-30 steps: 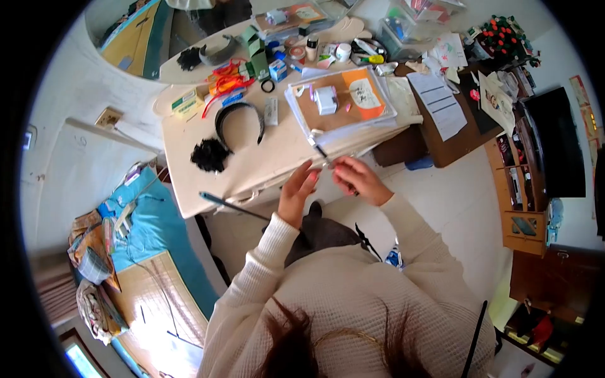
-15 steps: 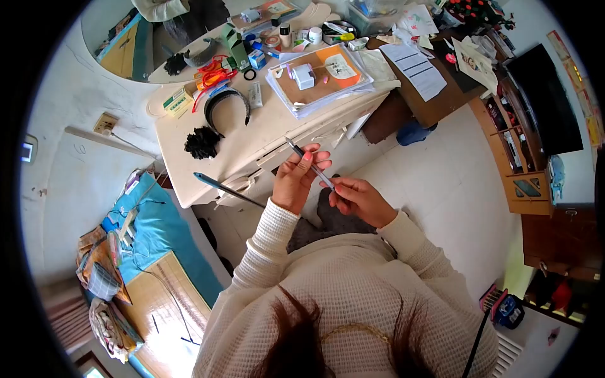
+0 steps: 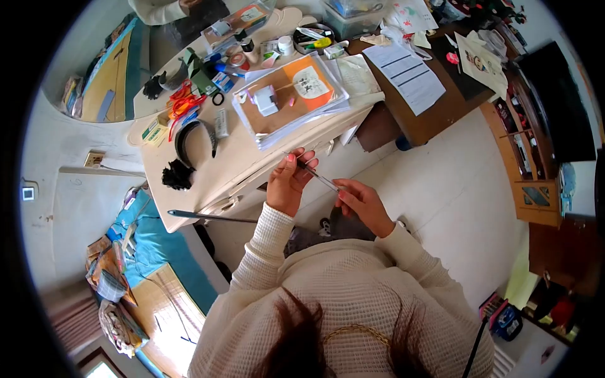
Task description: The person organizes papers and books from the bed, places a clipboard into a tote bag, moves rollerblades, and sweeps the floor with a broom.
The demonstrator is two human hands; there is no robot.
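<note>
Does not touch the black headband (image 3: pixel 181 142) on the dressing table (image 3: pixel 217 173), beyond and left of the left hand (image 3: pixel 287 187). With that hand, grips the dark end of a clear-barrelled pen (image 3: pixel 322 178); pinches the other end in the right hand (image 3: pixel 365 205). Has the pen raised between both hands, not yet set down; cannot tell whether capped.

White wall (image 3: pixel 72 135), pale floor (image 3: pixel 454 183), cream dresser (image 3: pixel 233 154), brown table (image 3: pixel 441 114)
</note>
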